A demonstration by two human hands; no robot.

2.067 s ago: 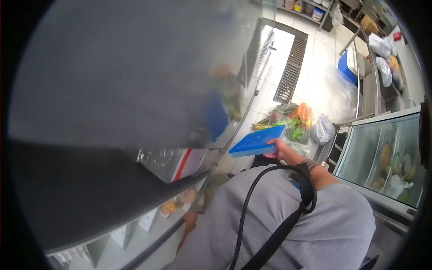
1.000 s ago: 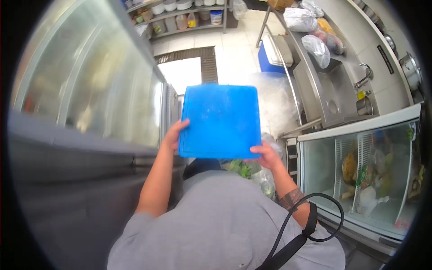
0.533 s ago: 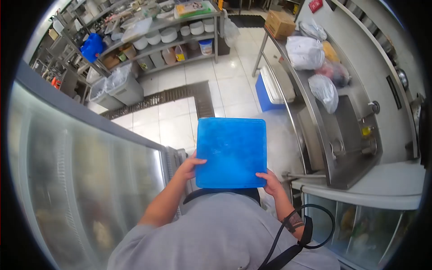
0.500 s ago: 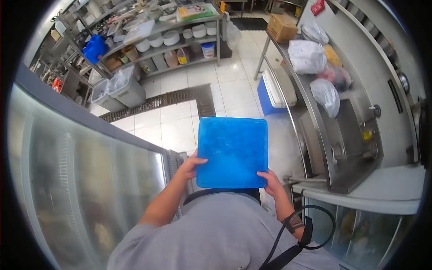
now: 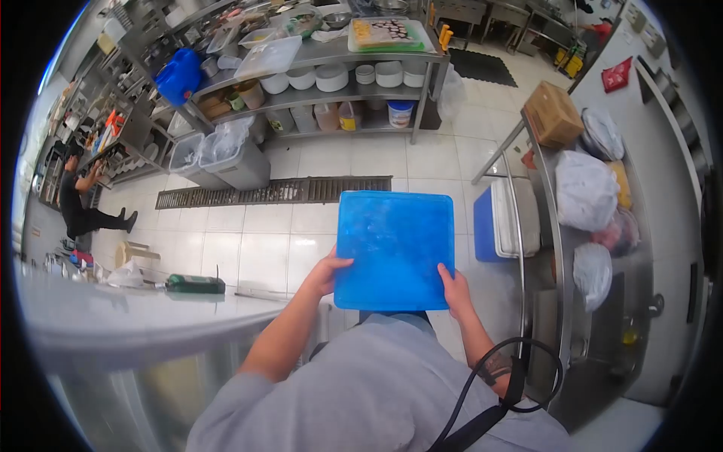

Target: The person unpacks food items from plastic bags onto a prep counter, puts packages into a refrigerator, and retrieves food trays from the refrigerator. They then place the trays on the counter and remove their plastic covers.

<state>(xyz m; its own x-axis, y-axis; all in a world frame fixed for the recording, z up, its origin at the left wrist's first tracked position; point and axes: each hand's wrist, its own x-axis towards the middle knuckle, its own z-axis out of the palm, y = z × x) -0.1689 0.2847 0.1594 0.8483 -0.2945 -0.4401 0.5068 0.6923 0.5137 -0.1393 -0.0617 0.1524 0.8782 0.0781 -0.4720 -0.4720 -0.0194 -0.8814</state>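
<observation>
A square container with a blue lid (image 5: 395, 248) is held level in front of my body. My left hand (image 5: 328, 273) grips its left edge, the thumb lying on top of the lid. On the opposite side, my right hand (image 5: 455, 290) clasps the edge near the lower corner, thumb also on top. The fingers of both hands are mostly hidden under the container, and so are its sides and contents.
Left of me runs a white-topped fridge (image 5: 151, 316) with a green bottle (image 5: 194, 283) on it. A steel shelf (image 5: 316, 53), grey bins (image 5: 239, 162) and a floor drain (image 5: 263, 193) lie ahead. On the right stand a blue cooler (image 5: 486, 226) and steel counter (image 5: 561, 188). A person (image 5: 83, 196) stands far left.
My view has moved forward past the fridge doors, bringing the shelf closer and a person at far left into sight. The blue-lidded container stays in both my hands.
</observation>
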